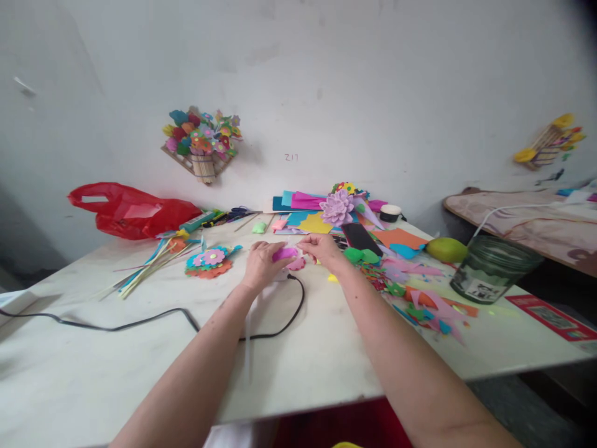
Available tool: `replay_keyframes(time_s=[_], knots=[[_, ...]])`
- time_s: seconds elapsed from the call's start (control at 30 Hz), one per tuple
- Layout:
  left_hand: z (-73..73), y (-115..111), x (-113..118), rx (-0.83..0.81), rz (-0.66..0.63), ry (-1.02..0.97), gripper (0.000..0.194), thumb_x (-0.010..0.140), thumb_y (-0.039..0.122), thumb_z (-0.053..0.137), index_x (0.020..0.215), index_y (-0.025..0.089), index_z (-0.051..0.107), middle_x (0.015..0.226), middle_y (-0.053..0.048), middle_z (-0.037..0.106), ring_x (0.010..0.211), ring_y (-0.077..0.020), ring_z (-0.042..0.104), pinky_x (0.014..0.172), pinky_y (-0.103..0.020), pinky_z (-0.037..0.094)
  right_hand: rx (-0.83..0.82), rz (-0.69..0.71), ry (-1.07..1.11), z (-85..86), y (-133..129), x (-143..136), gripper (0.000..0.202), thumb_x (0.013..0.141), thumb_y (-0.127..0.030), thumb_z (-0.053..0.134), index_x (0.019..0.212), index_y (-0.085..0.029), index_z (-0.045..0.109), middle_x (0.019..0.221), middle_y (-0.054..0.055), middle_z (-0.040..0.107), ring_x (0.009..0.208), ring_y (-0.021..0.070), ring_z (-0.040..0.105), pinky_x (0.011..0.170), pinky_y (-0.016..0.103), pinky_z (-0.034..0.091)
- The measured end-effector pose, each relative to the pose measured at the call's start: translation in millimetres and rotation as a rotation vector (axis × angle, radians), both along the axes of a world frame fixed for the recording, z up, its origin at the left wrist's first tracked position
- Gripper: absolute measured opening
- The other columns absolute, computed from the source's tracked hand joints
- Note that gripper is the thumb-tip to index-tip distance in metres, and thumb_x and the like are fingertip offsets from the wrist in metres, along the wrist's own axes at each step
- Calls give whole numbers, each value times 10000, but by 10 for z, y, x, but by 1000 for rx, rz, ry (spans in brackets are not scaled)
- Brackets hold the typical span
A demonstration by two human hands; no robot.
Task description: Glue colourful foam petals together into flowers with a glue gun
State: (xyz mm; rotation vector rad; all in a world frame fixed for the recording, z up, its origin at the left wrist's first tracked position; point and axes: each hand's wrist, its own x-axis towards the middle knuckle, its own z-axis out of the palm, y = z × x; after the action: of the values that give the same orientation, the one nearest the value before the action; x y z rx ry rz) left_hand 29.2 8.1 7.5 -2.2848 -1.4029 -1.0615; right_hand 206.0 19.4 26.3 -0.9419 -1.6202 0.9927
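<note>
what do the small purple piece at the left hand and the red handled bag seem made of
The small purple piece is possibly craft foam, matte without clear shine, though blurred. The red handled bag seems thin plastic film, glossy, with creases and highlights.

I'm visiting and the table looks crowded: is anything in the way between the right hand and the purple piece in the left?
Nothing visible stands between the right hand and the purple piece in the left hand. A pink scalloped piece shows just below that gap in the picture, not in it.
</note>
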Motion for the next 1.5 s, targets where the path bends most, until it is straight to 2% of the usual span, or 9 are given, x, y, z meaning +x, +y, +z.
replay_keyframes(time_s=[0.1,0.27,0.43,0.67,0.83,1.0,1.23,1.5], knots=[[4,-1,2,-54,-3,-10,464,693,529,560,1017,202,620,888,-54,672,836,-185,575,860,-324,370,38,-10,-16,25,-12,16,149,618,-274,628,664,-137,592,510,-40,516,393,45,366,370,179,299],[3,-12,-9,-98,-4,-20,461,691,512,572,1033,205,615,863,-54,669,858,-196,575,865,-322,370,44,75,-96,19,9,68,170,624,-270,616,711,-127,647,492,-40,498,386,44,358,363,175,280],[2,-7,-36,-102,-11,-13,469,692,509,571,1047,204,610,840,-48,664,849,-195,571,856,-312,372,54,82,-178,-4,36,93,197,637,-243,598,771,-124,680,483,-35,512,380,50,364,372,184,291],[29,-2,-43,-113,-8,-7,468,690,523,566,1017,193,627,787,-42,661,798,-182,567,830,-296,384,231,18,-276,-37,83,54,150,640,-159,580,714,-163,710,652,25,654,549,106,526,536,219,401],[20,-2,-44,-113,-5,-12,462,688,529,562,1009,204,631,753,-30,653,771,-172,561,813,-286,390,348,-4,-350,-56,109,56,166,666,-162,564,729,-184,716,733,50,679,671,153,586,616,248,432],[34,-18,-43,-121,-9,-3,455,687,528,561,1006,211,630,776,-30,652,790,-170,560,806,-278,389,387,4,-436,-33,93,72,183,692,-161,546,754,-193,715,726,41,680,651,149,574,599,242,418],[55,-24,-37,-138,-18,22,461,694,544,546,995,206,637,784,-37,656,766,-163,558,798,-275,389,401,48,-472,-22,83,84,185,717,-169,526,754,-169,707,586,9,620,548,110,511,535,203,364],[33,-23,-29,-134,-27,26,438,692,534,551,981,218,641,811,-38,665,791,-174,563,825,-291,379,397,6,-526,-11,58,65,183,699,-152,519,733,-161,699,580,1,612,543,100,479,524,194,325]])
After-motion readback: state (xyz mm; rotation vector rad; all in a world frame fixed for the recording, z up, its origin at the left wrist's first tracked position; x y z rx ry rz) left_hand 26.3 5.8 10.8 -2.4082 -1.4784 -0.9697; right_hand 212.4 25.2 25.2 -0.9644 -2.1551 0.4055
